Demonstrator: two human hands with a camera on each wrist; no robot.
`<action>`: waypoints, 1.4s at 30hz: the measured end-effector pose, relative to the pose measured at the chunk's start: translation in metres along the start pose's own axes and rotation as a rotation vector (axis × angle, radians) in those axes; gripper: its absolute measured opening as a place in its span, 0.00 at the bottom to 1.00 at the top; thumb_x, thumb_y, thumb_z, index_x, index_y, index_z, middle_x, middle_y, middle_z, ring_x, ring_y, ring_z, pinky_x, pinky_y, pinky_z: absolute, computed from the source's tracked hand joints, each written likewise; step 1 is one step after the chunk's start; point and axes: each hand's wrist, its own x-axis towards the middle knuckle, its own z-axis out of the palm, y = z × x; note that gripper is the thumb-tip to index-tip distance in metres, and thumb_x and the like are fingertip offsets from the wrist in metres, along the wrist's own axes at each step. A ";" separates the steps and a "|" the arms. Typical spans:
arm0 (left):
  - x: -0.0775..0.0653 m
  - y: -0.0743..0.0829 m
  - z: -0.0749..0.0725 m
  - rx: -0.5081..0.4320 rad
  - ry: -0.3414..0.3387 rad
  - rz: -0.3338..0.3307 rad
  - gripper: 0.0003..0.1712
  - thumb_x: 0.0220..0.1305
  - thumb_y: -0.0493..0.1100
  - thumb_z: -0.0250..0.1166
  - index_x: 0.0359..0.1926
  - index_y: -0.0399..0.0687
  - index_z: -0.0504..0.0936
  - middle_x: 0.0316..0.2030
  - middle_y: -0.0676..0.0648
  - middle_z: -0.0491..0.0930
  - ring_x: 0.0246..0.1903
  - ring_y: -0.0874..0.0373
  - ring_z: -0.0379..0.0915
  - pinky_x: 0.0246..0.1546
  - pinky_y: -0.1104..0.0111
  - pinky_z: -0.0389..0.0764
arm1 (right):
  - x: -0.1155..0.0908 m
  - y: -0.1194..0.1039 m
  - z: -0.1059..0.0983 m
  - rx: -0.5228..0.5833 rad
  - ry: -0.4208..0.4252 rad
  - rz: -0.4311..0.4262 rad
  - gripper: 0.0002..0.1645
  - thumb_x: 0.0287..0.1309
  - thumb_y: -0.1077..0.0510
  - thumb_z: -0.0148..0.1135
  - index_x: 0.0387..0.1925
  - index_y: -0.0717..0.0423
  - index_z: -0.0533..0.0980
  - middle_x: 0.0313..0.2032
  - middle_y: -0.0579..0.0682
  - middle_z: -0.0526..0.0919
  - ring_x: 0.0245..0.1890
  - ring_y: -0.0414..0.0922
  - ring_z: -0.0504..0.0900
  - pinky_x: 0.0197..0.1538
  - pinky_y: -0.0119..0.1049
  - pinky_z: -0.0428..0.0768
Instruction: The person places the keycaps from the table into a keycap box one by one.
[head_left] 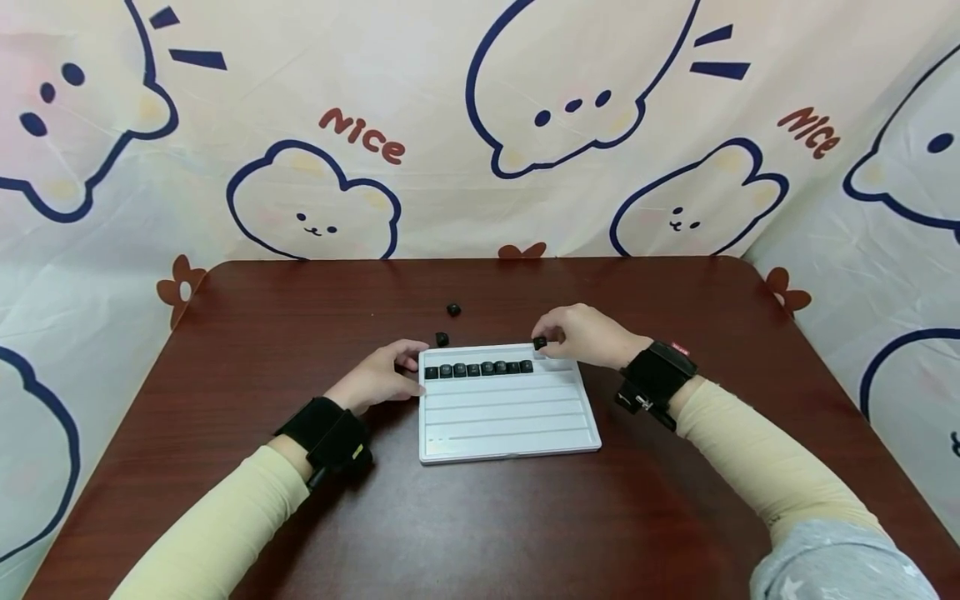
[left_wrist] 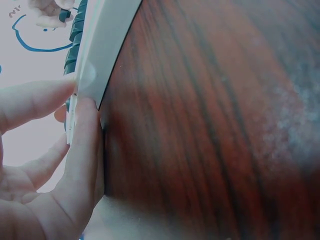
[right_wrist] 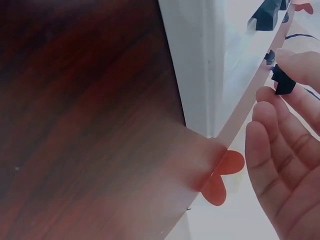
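Note:
A white ridged tray (head_left: pixel 510 417) lies on the table, with a row of several black keycaps (head_left: pixel 480 369) along one of its upper grooves. At its left edge, my left hand (head_left: pixel 380 374) grips the rim; in the left wrist view, thumb and fingers (left_wrist: pixel 82 135) close on the tray's side. Over the far right corner, my right hand (head_left: pixel 588 336) pinches a black keycap (right_wrist: pixel 284 81) between thumb and fingertips, just above the tray. Two loose keycaps lie past the tray's far edge: one close to it (head_left: pixel 442 339), another keycap (head_left: pixel 453 309) farther back.
The brown wooden table (head_left: pixel 322 308) extends around the tray on all sides. A pale printed curtain (head_left: pixel 435 200) hangs behind the table's far edge. Both wrists carry black straps, the left strap (head_left: pixel 322 437) beside the tray's left side.

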 end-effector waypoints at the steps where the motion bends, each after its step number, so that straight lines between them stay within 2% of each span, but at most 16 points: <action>1: 0.000 0.000 0.000 -0.001 0.000 0.002 0.38 0.61 0.26 0.70 0.71 0.39 0.69 0.52 0.37 0.70 0.49 0.47 0.71 0.41 0.64 0.83 | -0.001 -0.001 -0.001 0.002 -0.003 0.000 0.12 0.58 0.62 0.74 0.45 0.55 0.87 0.41 0.48 0.86 0.38 0.45 0.79 0.43 0.40 0.80; 9: 0.001 -0.002 -0.001 -0.021 -0.011 0.016 0.38 0.61 0.26 0.70 0.71 0.38 0.68 0.51 0.38 0.70 0.51 0.48 0.70 0.42 0.65 0.83 | -0.012 -0.008 0.000 0.022 -0.043 0.002 0.11 0.58 0.62 0.74 0.44 0.53 0.86 0.42 0.47 0.86 0.39 0.45 0.79 0.42 0.39 0.79; 16: -0.002 -0.001 0.000 -0.009 -0.014 0.019 0.38 0.61 0.27 0.70 0.71 0.37 0.68 0.51 0.38 0.70 0.51 0.48 0.69 0.42 0.64 0.83 | -0.016 -0.012 0.005 0.019 -0.043 -0.005 0.11 0.56 0.61 0.76 0.43 0.53 0.86 0.41 0.47 0.86 0.38 0.44 0.80 0.41 0.38 0.79; 30: -0.002 0.001 0.000 -0.002 -0.008 0.017 0.38 0.61 0.26 0.70 0.71 0.37 0.68 0.51 0.38 0.70 0.48 0.49 0.72 0.42 0.64 0.83 | -0.018 -0.007 0.017 0.037 -0.026 -0.013 0.12 0.55 0.61 0.77 0.42 0.52 0.86 0.43 0.47 0.84 0.34 0.42 0.75 0.39 0.37 0.78; 42: -0.001 0.000 0.000 -0.009 -0.015 0.023 0.39 0.61 0.27 0.70 0.71 0.38 0.68 0.51 0.38 0.70 0.50 0.48 0.70 0.42 0.64 0.83 | -0.018 -0.008 0.022 0.047 -0.001 0.048 0.12 0.54 0.60 0.78 0.42 0.53 0.87 0.44 0.48 0.84 0.38 0.45 0.78 0.43 0.40 0.79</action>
